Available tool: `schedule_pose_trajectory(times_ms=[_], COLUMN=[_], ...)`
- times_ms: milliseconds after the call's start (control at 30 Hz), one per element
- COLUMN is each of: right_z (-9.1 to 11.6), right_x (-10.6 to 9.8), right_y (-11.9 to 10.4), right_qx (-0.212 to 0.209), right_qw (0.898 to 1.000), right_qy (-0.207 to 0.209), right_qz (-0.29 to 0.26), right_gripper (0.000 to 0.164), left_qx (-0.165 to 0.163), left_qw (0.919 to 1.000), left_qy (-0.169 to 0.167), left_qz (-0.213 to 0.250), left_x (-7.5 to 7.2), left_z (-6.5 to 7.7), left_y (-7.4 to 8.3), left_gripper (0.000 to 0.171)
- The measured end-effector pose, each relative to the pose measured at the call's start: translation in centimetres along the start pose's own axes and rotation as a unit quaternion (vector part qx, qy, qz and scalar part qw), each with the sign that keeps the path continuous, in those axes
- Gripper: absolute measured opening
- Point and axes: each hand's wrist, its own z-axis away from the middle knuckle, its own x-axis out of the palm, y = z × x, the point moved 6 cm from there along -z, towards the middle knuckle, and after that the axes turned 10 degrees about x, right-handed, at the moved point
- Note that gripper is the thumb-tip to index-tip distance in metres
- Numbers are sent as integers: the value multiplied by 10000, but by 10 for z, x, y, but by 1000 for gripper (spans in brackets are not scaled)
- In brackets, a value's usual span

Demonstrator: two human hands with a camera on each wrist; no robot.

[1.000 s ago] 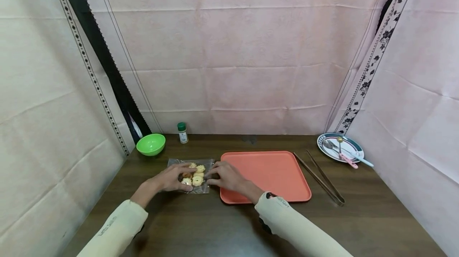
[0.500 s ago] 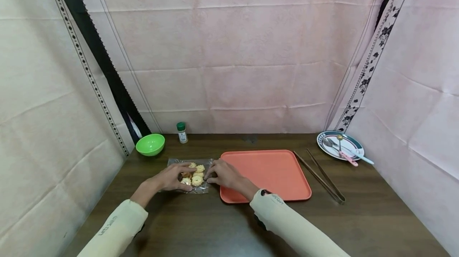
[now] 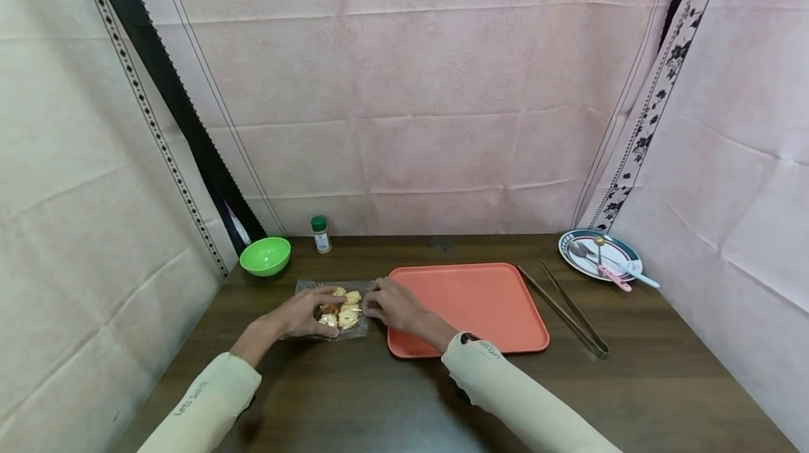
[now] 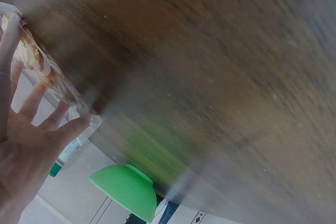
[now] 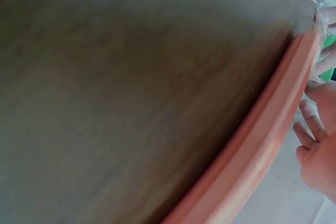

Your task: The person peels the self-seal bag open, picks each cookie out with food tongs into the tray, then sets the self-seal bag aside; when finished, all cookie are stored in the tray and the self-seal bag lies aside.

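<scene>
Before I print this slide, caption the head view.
Left hand holding a clear bag of cookies, right hand at its edge, with a coral tray and metal tongs to the right.

Brown table [image 3: 354,397] under bag [image 3: 359,331], tray [image 3: 468,305], tongs [image 3: 597,350], bowl [image 3: 265,260], bottle [image 3: 321,237], plate [image 3: 565,249].

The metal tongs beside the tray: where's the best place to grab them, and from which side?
Probably around both arms of the tongs, just ahead of the joined end, with the right hand coming from above and the right. That end lies nearer, the open tips point away, and the pink tray sits close along their left side.
</scene>
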Motion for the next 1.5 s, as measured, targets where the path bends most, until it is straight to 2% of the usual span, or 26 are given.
schedule_pose_trajectory(times_ms=[300, 467, 633, 733, 900, 1267, 1500], right_z=[6, 5, 2, 2, 6, 15, 17], right_x=[-6, -7, -2, 3, 4, -1, -7], right_y=[7, 2, -8, -12, -14, -4, 4], right_qx=[-63, -384, -680, -745, -745, -768, -793], right_qw=[9992, 9975, 9950, 9947, 9955, 9949, 9944], right_qy=[-28, -61, -327, -486, -491, -428, -435], right_qz=[-396, -586, -658, -509, -332, -487, -541], right_gripper=[10, 10, 15, 13, 11, 11, 10], left_qx=[-27, -73, -122, -115, -51, 59, -125], left_qw=[10000, 10000, 9999, 9998, 9999, 9999, 9998], left_qy=[15, 27, 44, 62, 93, 87, 120], left_qz=[1, 48, 103, 133, 96, 71, 103], left_x=[1, 1, 1, 2, 3, 0, 0], left_z=[2, 5, 5, 3, 1, 3, 3], left_y=[-4, -4, -4, -3, -2, 2, -2], left_gripper=[75, 75, 75, 75, 75, 74, 73])
